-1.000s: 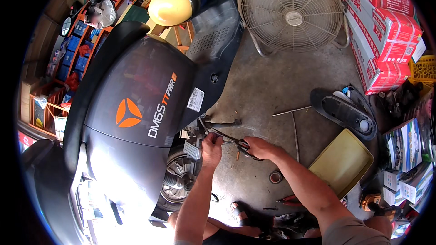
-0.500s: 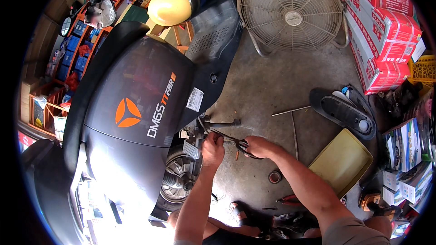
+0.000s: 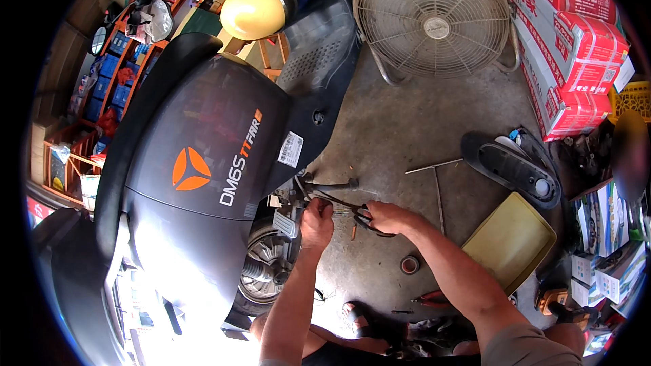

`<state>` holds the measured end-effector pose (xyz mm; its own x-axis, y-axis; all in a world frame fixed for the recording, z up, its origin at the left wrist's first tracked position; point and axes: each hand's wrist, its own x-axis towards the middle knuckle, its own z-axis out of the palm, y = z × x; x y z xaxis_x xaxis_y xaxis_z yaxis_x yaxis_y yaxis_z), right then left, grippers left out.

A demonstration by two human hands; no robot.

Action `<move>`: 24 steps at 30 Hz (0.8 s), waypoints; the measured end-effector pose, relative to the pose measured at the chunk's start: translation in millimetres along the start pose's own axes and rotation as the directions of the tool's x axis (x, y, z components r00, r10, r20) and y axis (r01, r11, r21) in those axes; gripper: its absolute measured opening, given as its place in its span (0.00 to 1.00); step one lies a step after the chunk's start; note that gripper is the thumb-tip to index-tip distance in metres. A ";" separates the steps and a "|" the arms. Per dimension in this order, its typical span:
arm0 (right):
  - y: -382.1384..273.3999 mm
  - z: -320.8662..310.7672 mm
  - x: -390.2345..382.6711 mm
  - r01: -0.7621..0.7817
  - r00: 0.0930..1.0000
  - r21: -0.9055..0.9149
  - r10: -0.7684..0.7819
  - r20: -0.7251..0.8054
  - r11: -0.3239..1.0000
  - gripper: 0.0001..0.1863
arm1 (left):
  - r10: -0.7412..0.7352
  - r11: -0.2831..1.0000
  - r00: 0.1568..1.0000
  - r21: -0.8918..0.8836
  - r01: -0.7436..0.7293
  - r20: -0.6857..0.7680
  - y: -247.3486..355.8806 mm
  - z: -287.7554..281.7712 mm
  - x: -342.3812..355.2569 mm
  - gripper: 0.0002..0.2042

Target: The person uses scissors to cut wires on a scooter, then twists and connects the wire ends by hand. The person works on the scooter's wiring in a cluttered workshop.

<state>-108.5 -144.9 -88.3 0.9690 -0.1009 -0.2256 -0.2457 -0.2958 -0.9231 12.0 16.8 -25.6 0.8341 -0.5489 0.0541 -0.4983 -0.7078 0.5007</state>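
My right hand (image 3: 390, 218) is closed round the dark handles of a pair of scissors (image 3: 364, 221). Their blades point left, toward the fingers of my left hand (image 3: 316, 225). That hand is closed in a pinch beside the scooter's rear underside; what it grips is hidden by the fingers, though thin cable-like strands show close by. The dark grey electric scooter (image 3: 196, 135) fills the left side, its rear wheel (image 3: 263, 264) and a grey footpeg (image 3: 285, 224) just left of my left hand.
A roll of tape (image 3: 409, 265), red-handled pliers (image 3: 431, 299) and a T-shaped metal rod (image 3: 437, 193) lie on the concrete floor. To the right are a yellowish tray (image 3: 510, 242) and a black plastic cover (image 3: 512, 169). A large fan (image 3: 434, 27) and red-white cartons (image 3: 576, 54) stand farther off.
The scissors and my right hand have shifted very slightly, with the handles at a slightly different angle. My left hand stays almost in place. A dark blurred shape has appeared at the right edge.
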 end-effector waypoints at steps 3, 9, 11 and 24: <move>-1.2 3.7 -3.7 0.009 1.000 0.015 -0.009 0.008 1.000 0.15 | -0.030 1.000 0.999 0.004 0.030 -0.012 0.7 -0.3 -0.7 0.06; -0.6 13.4 -3.3 0.024 0.999 0.011 -0.024 -0.033 1.000 0.15 | -0.033 0.999 0.999 -0.031 0.033 -0.012 6.4 -2.6 -1.3 0.06; 0.3 15.6 -3.4 0.042 0.998 0.005 -0.042 -0.046 0.999 0.15 | -0.031 0.998 0.999 -0.049 0.031 -0.007 4.4 -1.9 -0.6 0.06; 7.0 21.3 3.5 0.061 0.997 0.020 -0.060 -0.041 0.998 0.13 | -0.005 0.998 0.999 -0.062 0.003 -0.044 4.4 0.6 -1.6 0.06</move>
<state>-106.3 -127.0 -102.2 0.9802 -0.1217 -0.1564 -0.1853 -0.2828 -0.9411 8.4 14.3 -24.0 0.8465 -0.5248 0.0897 -0.4805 -0.6805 0.5531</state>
